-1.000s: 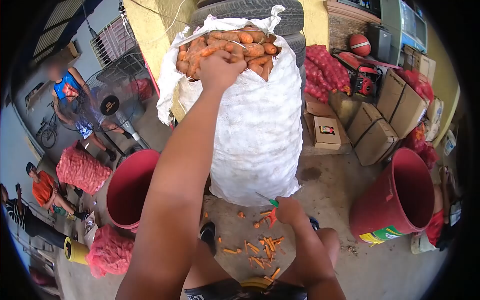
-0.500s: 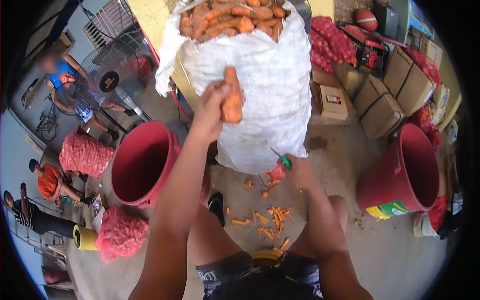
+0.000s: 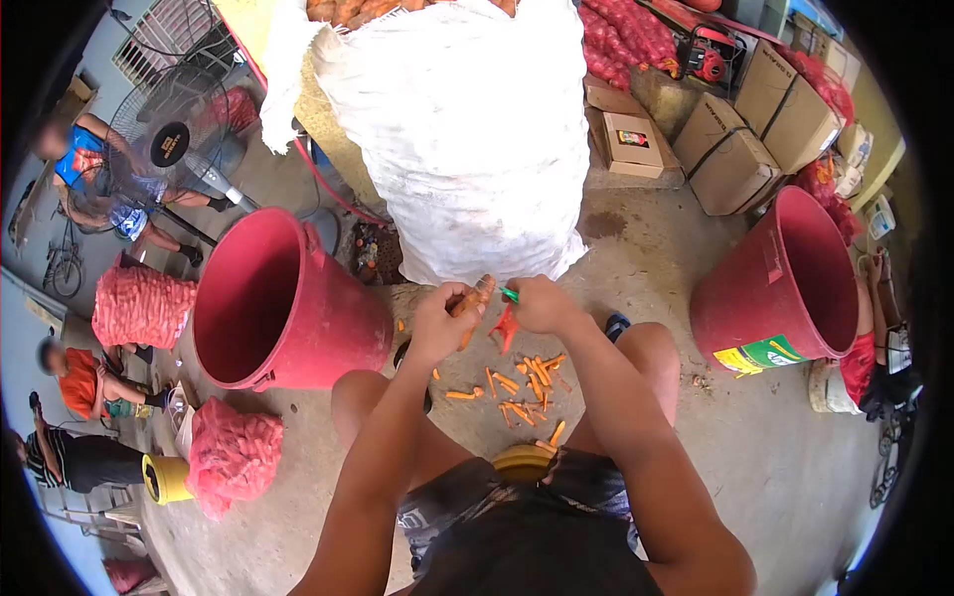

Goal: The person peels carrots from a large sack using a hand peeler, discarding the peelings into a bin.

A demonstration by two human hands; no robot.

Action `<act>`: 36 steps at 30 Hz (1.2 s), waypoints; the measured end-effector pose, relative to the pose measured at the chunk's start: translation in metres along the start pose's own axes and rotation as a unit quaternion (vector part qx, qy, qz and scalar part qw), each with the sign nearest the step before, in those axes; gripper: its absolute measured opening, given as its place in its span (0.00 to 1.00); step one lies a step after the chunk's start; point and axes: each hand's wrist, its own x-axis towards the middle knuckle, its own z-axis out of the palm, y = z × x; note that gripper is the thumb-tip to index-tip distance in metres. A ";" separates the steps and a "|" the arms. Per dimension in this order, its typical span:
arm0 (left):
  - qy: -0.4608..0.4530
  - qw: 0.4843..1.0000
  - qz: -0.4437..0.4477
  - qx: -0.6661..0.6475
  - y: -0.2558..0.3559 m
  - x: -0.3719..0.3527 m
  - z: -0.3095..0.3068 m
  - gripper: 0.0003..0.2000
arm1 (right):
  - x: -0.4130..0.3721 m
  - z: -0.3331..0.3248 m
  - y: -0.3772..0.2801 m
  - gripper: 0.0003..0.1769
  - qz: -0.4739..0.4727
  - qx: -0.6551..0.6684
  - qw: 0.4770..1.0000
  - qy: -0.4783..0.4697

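My left hand [image 3: 444,323] is closed around a carrot [image 3: 485,287], held low in front of the sack. Close on its right, my right hand [image 3: 543,304] grips a small knife by its green handle [image 3: 510,295]; the blade is hard to make out here. Beyond both hands stands a tall white woven sack [image 3: 462,129], with carrots [image 3: 373,10] showing at its open top. Below the hands, several orange carrot pieces [image 3: 537,375] lie scattered on the floor. A small red piece [image 3: 505,328] shows just under the knife.
Large red bins stand on the left [image 3: 343,328] and right [image 3: 735,288]. Pink mesh bags [image 3: 234,452] sit further left, near a standing fan [image 3: 169,144] and several people. Cardboard boxes [image 3: 725,159] and red net sacks [image 3: 626,40] are at the back right.
My left hand has brought the carrot down from in front of the sack toward my right hand. The knife hand has shifted left and slightly up. The view has tilted downward.
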 end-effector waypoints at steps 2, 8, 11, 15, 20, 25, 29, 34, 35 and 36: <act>0.006 0.995 -0.011 -0.101 -0.009 -0.005 0.000 0.16 | 0.013 0.027 0.028 0.17 0.015 -0.068 0.997 -0.041; 0.035 0.945 -0.092 -0.312 -0.024 0.002 -0.008 0.20 | 0.005 -0.001 0.023 0.19 -0.060 0.079 0.994 -0.049; 0.041 0.928 -0.154 -0.337 -0.026 0.002 -0.001 0.22 | -0.010 -0.018 -0.003 0.22 -0.042 0.196 0.980 -0.007; 0.021 0.892 -0.222 -0.393 -0.021 0.000 0.017 0.20 | -0.016 -0.004 -0.014 0.25 -0.084 0.278 0.957 0.007; -0.035 0.903 -0.230 -0.362 -0.033 -0.005 0.019 0.18 | -0.003 -0.013 0.002 0.27 -0.064 0.172 0.976 0.119; -0.079 0.883 -0.256 -0.385 -0.030 -0.008 0.009 0.20 | 0.006 -0.018 0.016 0.28 0.033 0.179 0.966 0.184; -0.006 0.879 -0.251 -0.405 -0.035 -0.001 0.012 0.20 | -0.010 0.004 -0.006 0.29 -0.068 0.193 0.974 0.100; -0.061 0.869 -0.254 -0.420 -0.040 -0.003 0.012 0.19 | 0.003 -0.003 0.009 0.31 -0.056 0.127 0.978 0.156; -0.080 0.871 -0.255 -0.413 -0.040 -0.005 0.006 0.18 | 0.008 -0.008 0.017 0.31 -0.056 0.127 0.978 0.158; -0.099 0.871 -0.256 -0.407 -0.037 -0.006 0.003 0.17 | 0.011 -0.015 0.022 0.31 -0.010 0.140 0.972 0.189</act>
